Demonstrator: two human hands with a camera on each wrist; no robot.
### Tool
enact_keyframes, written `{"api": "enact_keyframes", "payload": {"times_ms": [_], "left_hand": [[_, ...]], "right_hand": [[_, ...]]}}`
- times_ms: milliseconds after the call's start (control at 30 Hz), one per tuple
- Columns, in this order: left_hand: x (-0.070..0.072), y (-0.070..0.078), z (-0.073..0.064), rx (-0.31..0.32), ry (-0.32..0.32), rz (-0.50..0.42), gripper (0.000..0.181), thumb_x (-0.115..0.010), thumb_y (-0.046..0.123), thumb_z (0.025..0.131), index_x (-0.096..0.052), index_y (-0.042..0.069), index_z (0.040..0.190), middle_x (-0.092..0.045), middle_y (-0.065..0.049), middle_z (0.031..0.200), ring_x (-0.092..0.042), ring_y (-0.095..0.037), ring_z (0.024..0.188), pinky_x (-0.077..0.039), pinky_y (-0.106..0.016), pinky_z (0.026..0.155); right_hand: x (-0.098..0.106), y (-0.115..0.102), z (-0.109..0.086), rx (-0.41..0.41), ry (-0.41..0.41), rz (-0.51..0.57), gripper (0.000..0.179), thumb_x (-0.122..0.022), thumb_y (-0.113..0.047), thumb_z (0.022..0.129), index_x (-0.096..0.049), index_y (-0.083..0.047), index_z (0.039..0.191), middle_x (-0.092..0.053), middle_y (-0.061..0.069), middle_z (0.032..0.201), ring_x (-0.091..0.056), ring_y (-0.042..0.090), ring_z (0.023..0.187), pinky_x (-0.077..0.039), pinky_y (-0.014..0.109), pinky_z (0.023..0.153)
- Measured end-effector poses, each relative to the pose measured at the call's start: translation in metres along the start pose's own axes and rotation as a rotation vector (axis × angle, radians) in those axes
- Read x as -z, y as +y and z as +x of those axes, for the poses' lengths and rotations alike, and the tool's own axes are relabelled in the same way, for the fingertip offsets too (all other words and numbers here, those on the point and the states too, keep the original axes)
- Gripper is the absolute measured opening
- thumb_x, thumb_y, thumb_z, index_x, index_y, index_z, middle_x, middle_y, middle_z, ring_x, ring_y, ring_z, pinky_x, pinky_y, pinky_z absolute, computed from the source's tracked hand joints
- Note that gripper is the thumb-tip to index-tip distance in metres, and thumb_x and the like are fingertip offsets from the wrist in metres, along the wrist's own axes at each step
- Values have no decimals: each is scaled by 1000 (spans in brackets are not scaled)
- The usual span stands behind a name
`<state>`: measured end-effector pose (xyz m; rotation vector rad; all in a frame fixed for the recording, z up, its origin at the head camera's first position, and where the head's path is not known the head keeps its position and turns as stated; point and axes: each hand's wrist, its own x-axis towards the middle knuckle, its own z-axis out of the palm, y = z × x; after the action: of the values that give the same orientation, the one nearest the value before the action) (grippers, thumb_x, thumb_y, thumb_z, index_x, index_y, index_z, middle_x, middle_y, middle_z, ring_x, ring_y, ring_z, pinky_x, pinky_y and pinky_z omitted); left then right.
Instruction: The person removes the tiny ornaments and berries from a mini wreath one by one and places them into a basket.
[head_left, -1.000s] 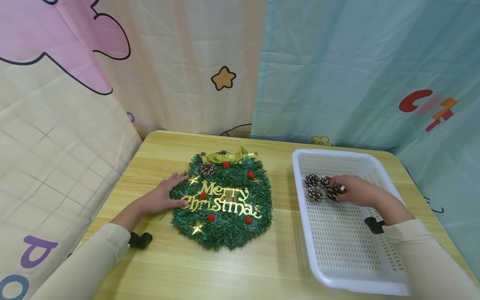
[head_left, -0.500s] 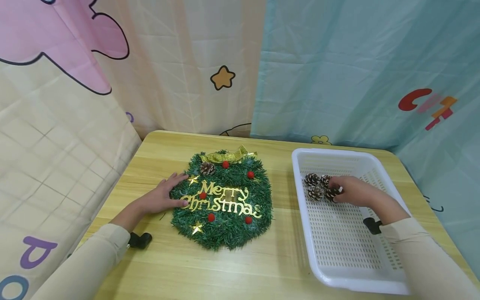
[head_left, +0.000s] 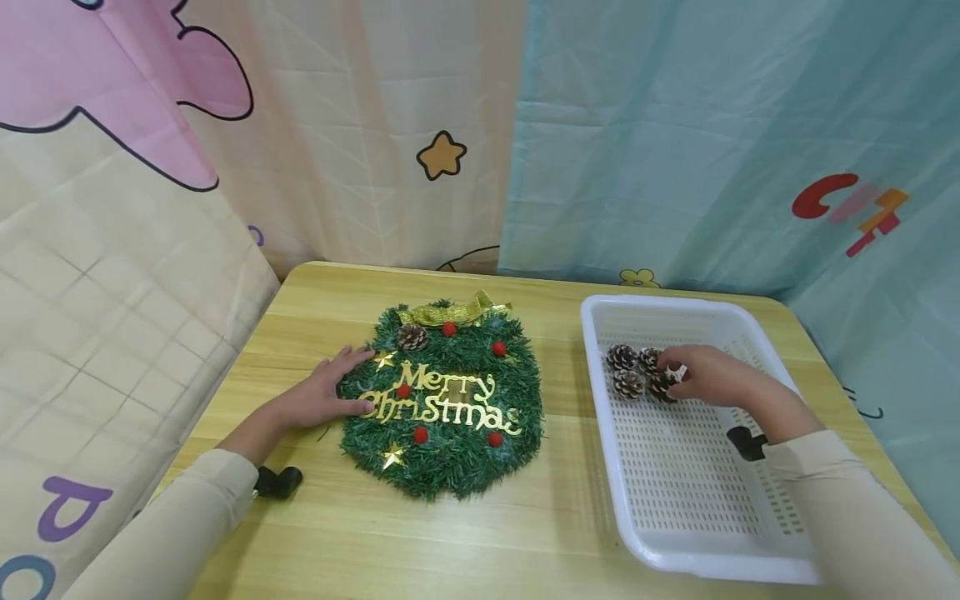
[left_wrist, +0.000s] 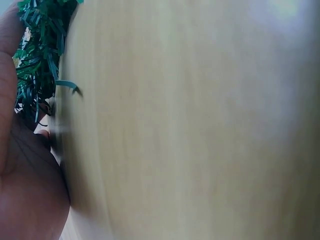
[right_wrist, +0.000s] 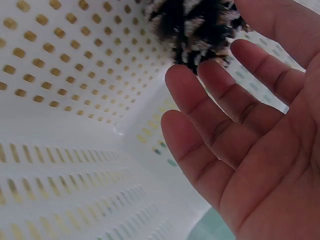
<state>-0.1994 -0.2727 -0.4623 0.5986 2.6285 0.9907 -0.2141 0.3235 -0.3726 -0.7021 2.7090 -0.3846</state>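
In the head view my left hand (head_left: 318, 396) lies at the left edge of a green tinsel wreath (head_left: 450, 467), fingers spread, fingertips on its rim. The wreath carries gold "Merry Christmas" lettering (head_left: 442, 400), red balls, gold stars, a gold ribbon bow (head_left: 450, 312) and one pine cone (head_left: 412, 337). My right hand (head_left: 708, 377) reaches down into a white basket (head_left: 606, 467), thumb and index finger about a pine cone (head_left: 662, 387). In the right wrist view that pine cone (right_wrist: 192, 30) sits between thumb and index fingertips, the other fingers loosely bent. Several frosted pine cones are grouped there.
The basket stands on the right of a wooden table (head_left: 480, 542), its holed floor stretching toward the near side. Printed curtains (head_left: 660, 125) hang behind and beside the table. A black wrist mount (head_left: 277, 482) shows at the left wrist, another (head_left: 746, 443) at the right.
My right hand stays at the pine cones, its thumb and index finger shifting slightly, with a pale patch now showing between them. The left hand and wreath have not moved.
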Motion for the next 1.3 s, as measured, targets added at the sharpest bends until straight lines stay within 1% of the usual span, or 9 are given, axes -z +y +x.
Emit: {"api": "enact_keyframes", "payload": {"times_ms": [167, 333, 633, 767, 867, 967, 1067, 1200, 1300], "left_hand": [[1, 0, -3, 4, 2, 6, 95, -75, 45, 87, -23, 13, 159, -9, -16, 165, 3, -41, 149, 4, -68, 112], [1, 1, -4, 3, 7, 7, 94, -75, 45, 87, -23, 13, 159, -10, -15, 165, 2, -41, 149, 4, -67, 113], [-1, 1, -4, -7, 10, -1, 94, -75, 46, 87, -23, 13, 159, -10, -14, 165, 3, -41, 149, 4, -68, 112], [-1, 1, -4, -13, 11, 7, 95, -75, 47, 87, -23, 13, 159, -10, -14, 165, 3, -41, 149, 4, -67, 113], [0, 2, -3, -4, 13, 8, 95, -75, 47, 87, -23, 13, 159, -10, -13, 165, 3, -41, 149, 4, -68, 112], [2, 3, -3, 2, 10, 6, 95, -74, 47, 87, -23, 14, 159, -9, -13, 165, 3, -41, 149, 4, -68, 112], [4, 3, -2, -1, 7, 7, 95, -74, 47, 87, -23, 13, 159, -10, -13, 165, 3, -41, 149, 4, -67, 113], [3, 3, -2, -11, 12, 8, 94, -75, 45, 87, -24, 11, 158, -11, -15, 165, 2, -42, 149, 4, -67, 113], [1, 3, -3, -14, 8, 4, 94, -75, 45, 87, -24, 12, 158, -11, -15, 165, 2, -42, 149, 3, -67, 113]], "right_hand": [[12, -7, 2, -12, -11, 15, 35, -72, -8, 89, -62, 6, 120, -65, 20, 113, -67, 29, 90, -55, 48, 77], [26, -19, 7, -8, -3, 8, 34, -70, -7, 91, -62, 5, 122, -64, 20, 116, -66, 31, 95, -55, 48, 80], [54, -58, 20, 41, 20, -18, 36, -72, -8, 91, -62, 1, 124, -63, 15, 121, -66, 31, 101, -54, 48, 83], [60, -77, 31, 90, 22, -73, 35, -72, -6, 90, -63, -2, 123, -63, 13, 121, -66, 31, 100, -54, 46, 84], [64, -93, 41, 138, 17, -105, 36, -72, -7, 91, -63, -3, 125, -62, 13, 123, -65, 32, 102, -53, 46, 85], [69, -111, 50, 180, 12, -112, 38, -72, -9, 91, -62, -4, 128, -61, 13, 126, -64, 33, 105, -53, 46, 86], [71, -129, 59, 226, 18, -130, 37, -72, -10, 91, -63, -6, 127, -60, 11, 125, -64, 32, 105, -53, 44, 86], [69, -150, 71, 289, 11, -147, 37, -73, -11, 91, -63, -7, 126, -60, 10, 124, -64, 31, 104, -52, 44, 87], [64, -164, 81, 337, -4, -159, 37, -74, -12, 91, -62, -6, 125, -59, 10, 125, -65, 30, 103, -52, 44, 89]]}}
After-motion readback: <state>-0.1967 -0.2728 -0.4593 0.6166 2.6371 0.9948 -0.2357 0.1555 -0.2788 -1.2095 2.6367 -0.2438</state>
